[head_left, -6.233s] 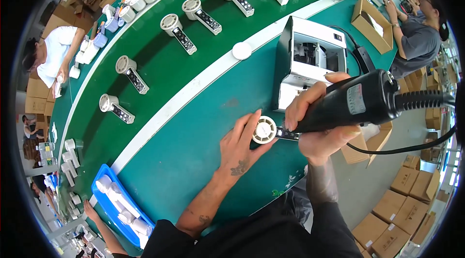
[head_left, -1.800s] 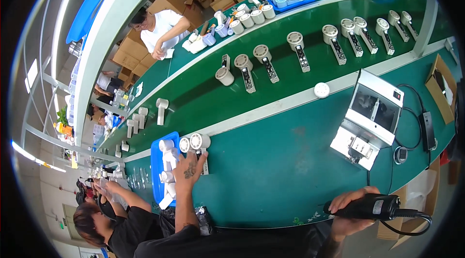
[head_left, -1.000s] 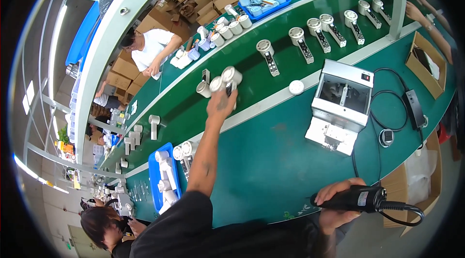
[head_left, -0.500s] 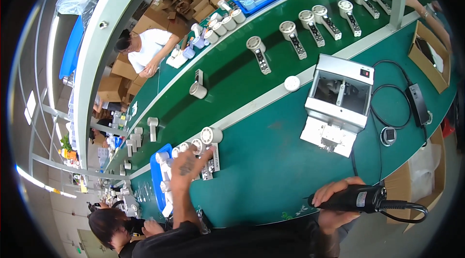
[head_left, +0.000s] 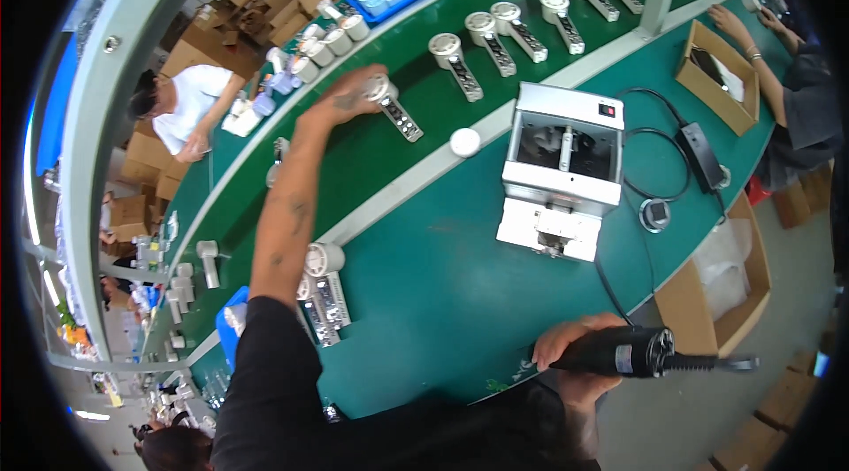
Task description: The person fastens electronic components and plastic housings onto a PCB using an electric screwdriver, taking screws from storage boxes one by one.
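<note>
My left hand [head_left: 358,94] reaches across to the far green strip, its fingers closed around the round head of a white device housing [head_left: 401,120]. A row of small parts runs along that housing's handle. At the lower right, my right hand [head_left: 579,387] grips a black corded electric screwdriver [head_left: 619,352], its narrow end toward the left and its cable trailing right. Near my left forearm, several similar white housings [head_left: 325,260] stand together on the near table, partly hidden by my sleeve.
A metal machine with an open top [head_left: 563,153] stands mid-right, a white round cap [head_left: 464,143] beside it. More housings [head_left: 557,11] line the green strip. A cardboard box [head_left: 721,86] and black power adapter [head_left: 699,155] lie right. A blue tray [head_left: 232,329] sits left. Other people work nearby.
My left hand has left the housings on the near table and moved up and away to the housing on the far strip. My right hand still holds the screwdriver. The view has shifted.
</note>
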Available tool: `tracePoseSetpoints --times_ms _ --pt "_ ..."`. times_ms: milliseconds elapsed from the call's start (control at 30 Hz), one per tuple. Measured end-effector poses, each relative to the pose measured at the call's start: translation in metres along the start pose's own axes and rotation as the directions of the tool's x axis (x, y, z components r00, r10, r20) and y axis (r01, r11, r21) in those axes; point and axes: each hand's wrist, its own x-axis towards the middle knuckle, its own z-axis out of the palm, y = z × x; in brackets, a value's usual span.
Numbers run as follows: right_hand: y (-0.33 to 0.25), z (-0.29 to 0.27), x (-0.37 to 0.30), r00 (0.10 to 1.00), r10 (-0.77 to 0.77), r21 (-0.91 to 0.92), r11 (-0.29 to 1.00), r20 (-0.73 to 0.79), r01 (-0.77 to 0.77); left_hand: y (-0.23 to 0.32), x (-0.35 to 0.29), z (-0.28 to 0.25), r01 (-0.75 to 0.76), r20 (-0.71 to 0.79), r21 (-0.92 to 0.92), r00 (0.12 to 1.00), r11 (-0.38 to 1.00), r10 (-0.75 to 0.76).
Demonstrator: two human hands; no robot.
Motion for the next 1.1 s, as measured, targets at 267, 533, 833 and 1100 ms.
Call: tracePoseSetpoints --times_ms 267,533,833,1100 --pt "-0.042 0.037 0.086 0.916 -0.394 0.096 0.912 -0.067 0.399 0.225 -0.131 0.019 0.315 -0.195 -0.311 0.902 0.897 -0.384" --pt "-0.005 0.079 0.143 0.971 -0.216 -0.503 0.831 0.105 0.239 0.284 -0.164 0.122 0.138 -0.315 -0.515 0.887 0.846 -0.337" --pt "0.001 0.080 0.096 0.967 -0.254 -0.394 0.892 -0.032 0.221 0.276 -0.164 0.143 0.115 -0.361 -0.441 0.885 0.890 -0.293" --pt "0.009 0.059 0.090 0.960 -0.277 -0.368 0.898 -0.046 0.242 0.277 -0.159 0.141 0.166 -0.333 -0.435 0.883 0.885 -0.330"
